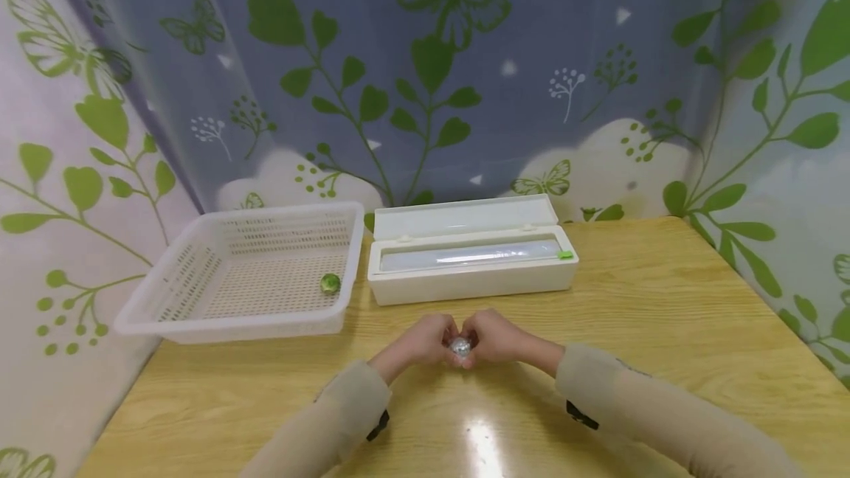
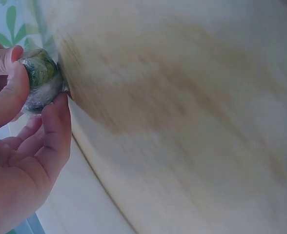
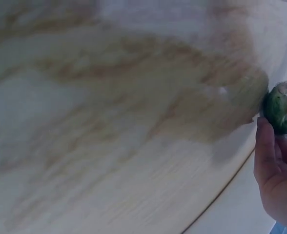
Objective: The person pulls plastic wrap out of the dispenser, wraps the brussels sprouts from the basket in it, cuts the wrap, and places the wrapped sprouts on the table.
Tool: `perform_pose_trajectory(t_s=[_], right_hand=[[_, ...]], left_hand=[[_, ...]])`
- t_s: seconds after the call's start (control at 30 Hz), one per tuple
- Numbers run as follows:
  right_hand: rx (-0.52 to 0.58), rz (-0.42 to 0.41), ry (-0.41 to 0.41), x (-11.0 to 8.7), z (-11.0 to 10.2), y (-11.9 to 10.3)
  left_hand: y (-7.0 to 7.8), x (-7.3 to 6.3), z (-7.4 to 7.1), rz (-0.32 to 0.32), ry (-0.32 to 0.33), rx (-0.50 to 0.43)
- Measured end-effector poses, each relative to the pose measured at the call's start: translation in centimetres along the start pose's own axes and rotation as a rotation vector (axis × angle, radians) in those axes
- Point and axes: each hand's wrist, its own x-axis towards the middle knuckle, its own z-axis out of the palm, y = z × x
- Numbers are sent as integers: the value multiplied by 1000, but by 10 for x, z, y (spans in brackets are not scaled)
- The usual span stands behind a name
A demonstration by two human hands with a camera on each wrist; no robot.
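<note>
Between both hands is a small Brussels sprout [image 1: 461,347] covered in clear, crinkled cling film, held just above the table. My left hand [image 1: 428,340] pinches it with thumb and fingers from the left. From the other side my right hand [image 1: 494,338] grips it too, partly cut off in the right wrist view. Green shows through the shiny film on the wrapped sprout [image 2: 40,78] in the left wrist view. Beyond the hands stands a long white cling film box [image 1: 471,288], lid raised, with a roll of film [image 1: 465,257] inside.
A white slotted plastic basket [image 1: 239,328] stands at the left, with one green sprout [image 1: 330,284] in its right part. A bright green tab [image 1: 565,254] sits on the box's right end. Patterned curtains [image 1: 332,57] border the wooden table [image 1: 677,360] at the back and sides.
</note>
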Motion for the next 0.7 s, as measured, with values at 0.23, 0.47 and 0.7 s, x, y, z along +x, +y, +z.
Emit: perform_pose_trajectory(t_s=[0.23, 0.47, 0.7], right_hand=[[39, 22, 18, 0, 5, -2], [103, 33, 19, -3, 5, 1], [278, 98, 24, -5, -4, 7]], left_hand=[[1, -4, 1, -15, -16, -9], [0, -5, 0, -80, -43, -110], [-6, -4, -2, -80, -61, -293]])
